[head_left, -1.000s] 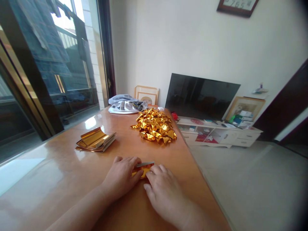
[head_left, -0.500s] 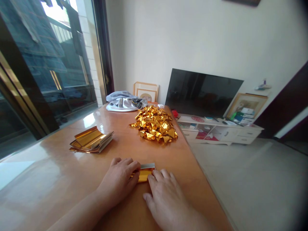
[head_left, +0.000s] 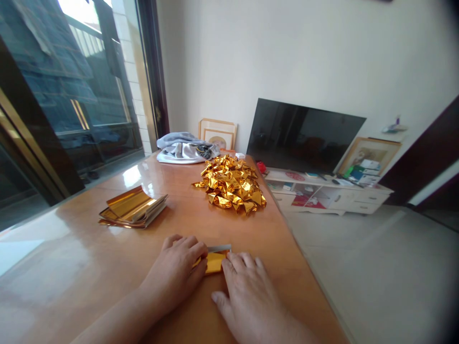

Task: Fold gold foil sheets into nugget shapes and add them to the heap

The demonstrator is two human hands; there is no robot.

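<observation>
As if pinning it, left hand (head_left: 174,272) and right hand (head_left: 247,291) flank the gold foil strip (head_left: 214,262), fingers (head_left: 191,249) spread flat (no pinch).

Figure: the person's own body, seen from the head camera. Left hand (head_left: 174,273) and right hand (head_left: 247,298) are bare, with broad backs and low, rounded knuckles. The right thumb (head_left: 218,299) ends in a short, trimmed nail. Left forearm (head_left: 118,317) and right forearm (head_left: 289,329) are also bare, widening from the wrist toward the lower edge of the frame.
</observation>
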